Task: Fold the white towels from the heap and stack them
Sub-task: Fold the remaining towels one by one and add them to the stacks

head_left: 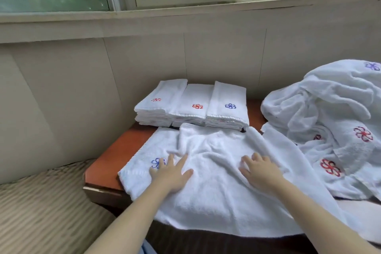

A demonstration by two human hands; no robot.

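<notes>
Looks like the smoothing step: left hand (169,173) and right hand (260,172) press flat, fingers spread and gripping nothing, on the rumpled white terry towel (214,173) under them, folded stacks (191,105) just beyond the fingertips, so next probably pinch an edge and fold.

A white terry towel (216,187) lies spread across the front of the reddish-brown wooden desk (107,163), its near edge hanging over. The left grip (171,173) and the right grip (260,173) rest flat on it, side by side. Behind it, three stacks of folded white towels (191,107) stand in a row against the pale panelled wall (144,57). A loose heap of white towels (329,113) sits just beside it on the right.
</notes>
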